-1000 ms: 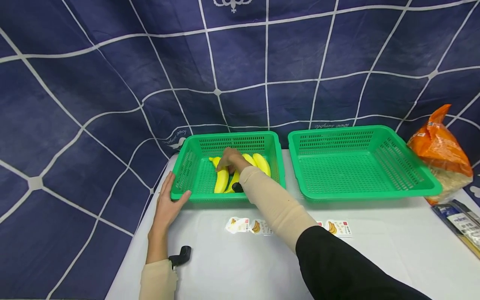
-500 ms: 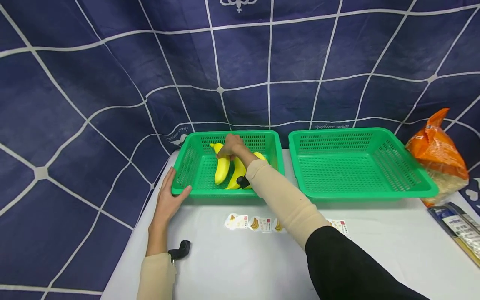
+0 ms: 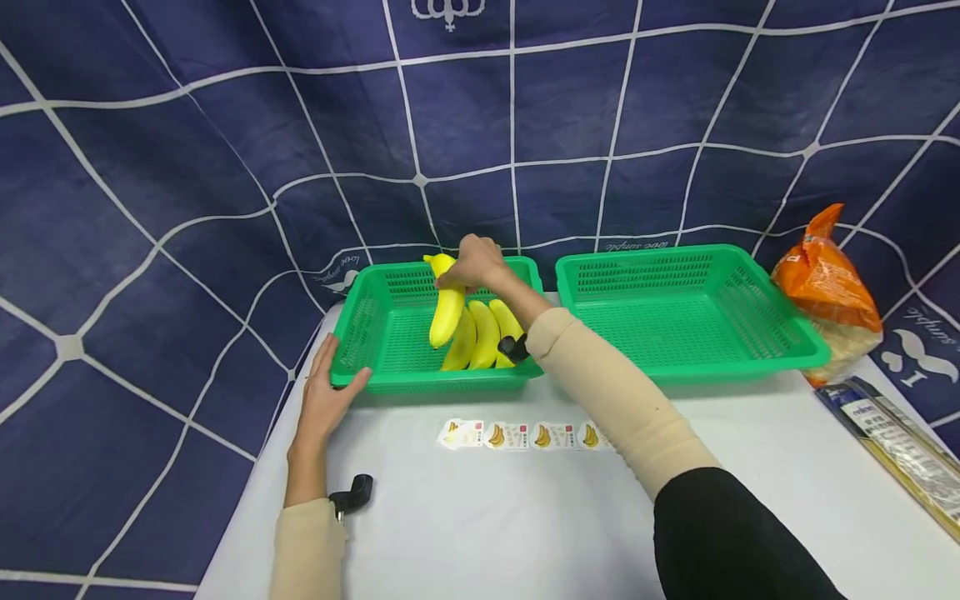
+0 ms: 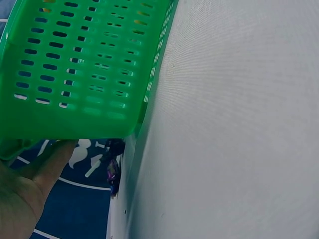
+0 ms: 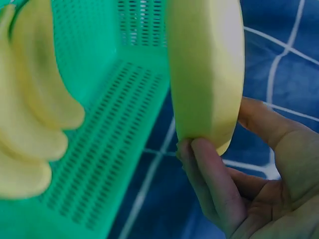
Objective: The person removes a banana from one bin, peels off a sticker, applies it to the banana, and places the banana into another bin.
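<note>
My right hand (image 3: 476, 265) holds a yellow banana (image 3: 447, 312) above the left green basket (image 3: 367, 321). In the right wrist view the thumb and fingers pinch that banana (image 5: 207, 74) near its lower end. Several other bananas (image 3: 483, 333) lie side by side in the basket, below and to the right of the held one. My left hand (image 3: 321, 396) rests at the basket's front left corner, thumb and fingers spread along the rim. The left wrist view shows part of this hand (image 4: 30, 194) beside the basket's perforated wall (image 4: 75, 64).
A second green basket (image 3: 645, 333) stands to the right with a bare floor. Beyond it are an orange bag (image 3: 828, 283) and a flat printed packet (image 3: 885, 442). A row of banana stickers (image 3: 506, 436) lies on the white table in front. A navy checked curtain (image 3: 480, 125) hangs behind.
The right hand has lifted a banana up from among the others. The left hand has stayed at the basket corner. More bananas now show in the basket.
</note>
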The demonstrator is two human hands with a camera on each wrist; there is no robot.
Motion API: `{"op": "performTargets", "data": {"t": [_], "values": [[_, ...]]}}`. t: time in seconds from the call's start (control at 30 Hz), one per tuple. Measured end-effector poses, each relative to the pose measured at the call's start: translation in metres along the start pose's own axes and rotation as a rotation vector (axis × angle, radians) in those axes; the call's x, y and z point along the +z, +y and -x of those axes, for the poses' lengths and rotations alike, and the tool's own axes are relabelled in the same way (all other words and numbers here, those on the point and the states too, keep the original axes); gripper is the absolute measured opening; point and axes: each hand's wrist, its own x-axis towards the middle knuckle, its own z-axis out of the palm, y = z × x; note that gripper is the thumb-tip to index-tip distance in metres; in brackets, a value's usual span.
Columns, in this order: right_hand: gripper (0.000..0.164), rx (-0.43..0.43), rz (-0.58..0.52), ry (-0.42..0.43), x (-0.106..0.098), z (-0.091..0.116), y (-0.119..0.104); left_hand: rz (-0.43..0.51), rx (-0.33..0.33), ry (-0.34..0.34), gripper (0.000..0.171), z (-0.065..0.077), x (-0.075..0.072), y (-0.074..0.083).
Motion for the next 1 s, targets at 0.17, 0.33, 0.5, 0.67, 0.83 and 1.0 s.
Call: {"op": "performTargets", "data": {"t": [0.17, 0.33, 0.5, 0.67, 0.83, 1.0], "values": [[0.042, 0.010, 0.049, 0.040, -0.024, 0.036, 0.013, 0.007, -0.009, -0.001, 0.088, 0.001, -0.002, 0.001], [0.049, 0.023, 0.061, 0.065, -0.041, 0.082, 0.027, 0.008, -0.012, -0.007, 0.088, -0.001, -0.001, 0.002], [0.038, 0.072, 0.009, 0.053, -0.052, 0.129, 0.042, 0.008, -0.009, -0.008, 0.088, 0.000, 0.000, 0.004], [0.048, 0.113, -0.026, 0.007, -0.050, 0.171, 0.063, 0.009, -0.017, 0.003, 0.087, 0.000, 0.002, 0.005], [0.058, 0.164, -0.085, 0.004, -0.036, 0.212, 0.090, 0.024, -0.023, 0.014, 0.086, 0.002, 0.003, 0.005], [0.060, 0.219, -0.120, -0.020, -0.011, 0.238, 0.120, 0.018, -0.040, 0.013, 0.086, 0.002, 0.003, 0.009]]}}
